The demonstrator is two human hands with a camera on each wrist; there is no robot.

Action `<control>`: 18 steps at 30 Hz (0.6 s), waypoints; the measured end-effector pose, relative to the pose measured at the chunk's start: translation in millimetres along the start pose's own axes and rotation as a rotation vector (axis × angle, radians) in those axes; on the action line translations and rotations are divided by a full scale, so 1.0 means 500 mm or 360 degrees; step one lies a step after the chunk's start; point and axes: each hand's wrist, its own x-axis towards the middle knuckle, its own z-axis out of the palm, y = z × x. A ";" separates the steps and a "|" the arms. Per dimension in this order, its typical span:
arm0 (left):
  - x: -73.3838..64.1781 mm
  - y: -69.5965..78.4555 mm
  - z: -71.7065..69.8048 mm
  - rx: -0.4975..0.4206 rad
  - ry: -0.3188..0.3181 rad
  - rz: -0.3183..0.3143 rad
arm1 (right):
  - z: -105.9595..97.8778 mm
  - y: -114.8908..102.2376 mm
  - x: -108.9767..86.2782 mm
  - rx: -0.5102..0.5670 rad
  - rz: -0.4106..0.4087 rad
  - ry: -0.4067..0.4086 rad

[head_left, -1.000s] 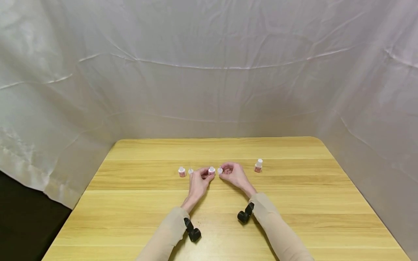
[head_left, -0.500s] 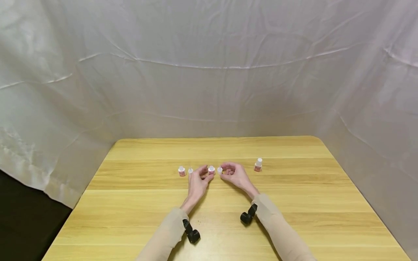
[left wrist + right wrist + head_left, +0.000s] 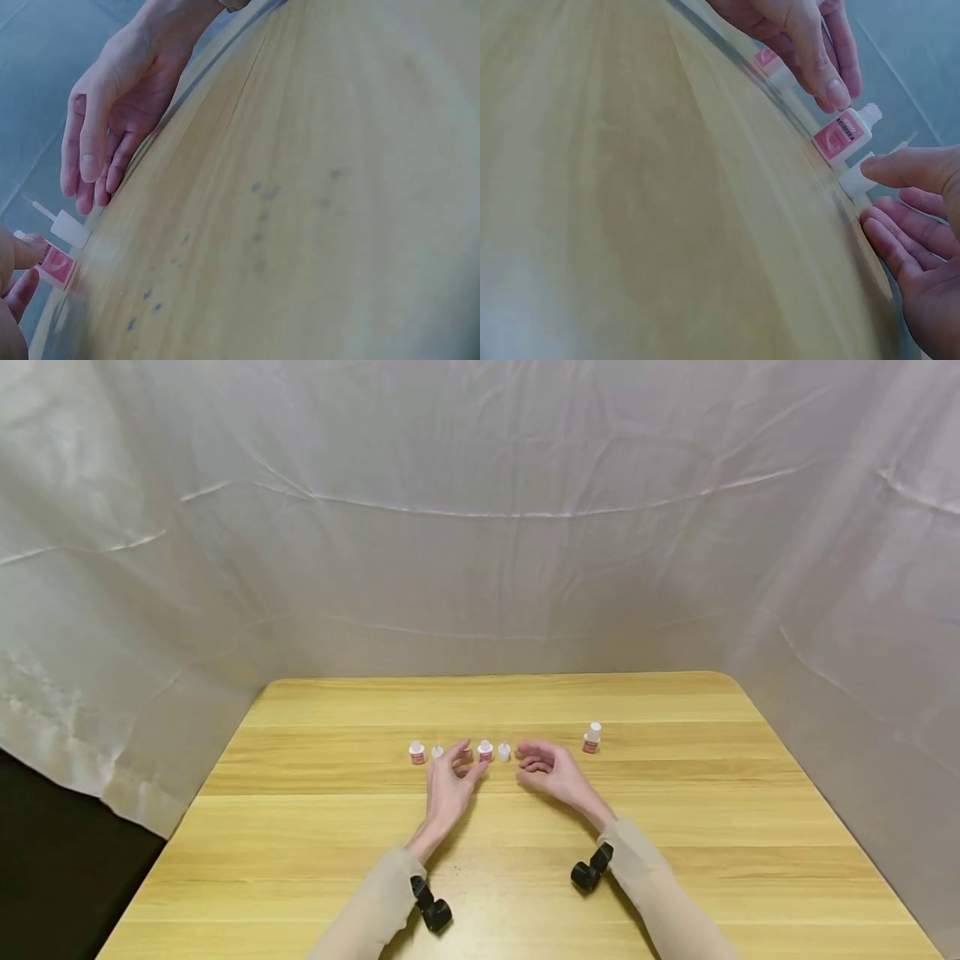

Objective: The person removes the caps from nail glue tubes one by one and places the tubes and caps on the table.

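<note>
An uncapped small white bottle with a pink label stands upright near the table's middle. My left hand is beside it, thumb and fingers spread apart; in the right wrist view the left thumb is close to the bottle without gripping it. Just right of this bottle, a white brush cap stands on the table with its thin brush pointing up. My right hand hovers to the right of that cap, fingers loosely curved and holding nothing.
Farther left stand another uncapped bottle and its upturned brush cap, partly behind my left hand. A capped bottle stands to the right. Pale curtains enclose the wooden table at the back and sides.
My right hand has let go of the brush cap and drawn back to the right. My left fingers have loosened from the middle bottle. Bottles and caps stay in place.
</note>
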 end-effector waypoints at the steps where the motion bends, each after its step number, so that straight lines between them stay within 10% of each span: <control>1: -0.002 0.001 -0.002 -0.0010 -0.0003 0.0008 | -0.002 -0.006 -0.006 0.0028 -0.0017 -0.0027; 8: -0.022 0.016 -0.006 -0.0147 -0.0003 0.0095 | -0.025 0.002 -0.040 0.0018 -0.0129 -0.0152; 18: -0.045 0.054 0.018 -0.0159 0.0103 0.0495 | -0.085 0.036 -0.093 0.0032 -0.0081 -0.0187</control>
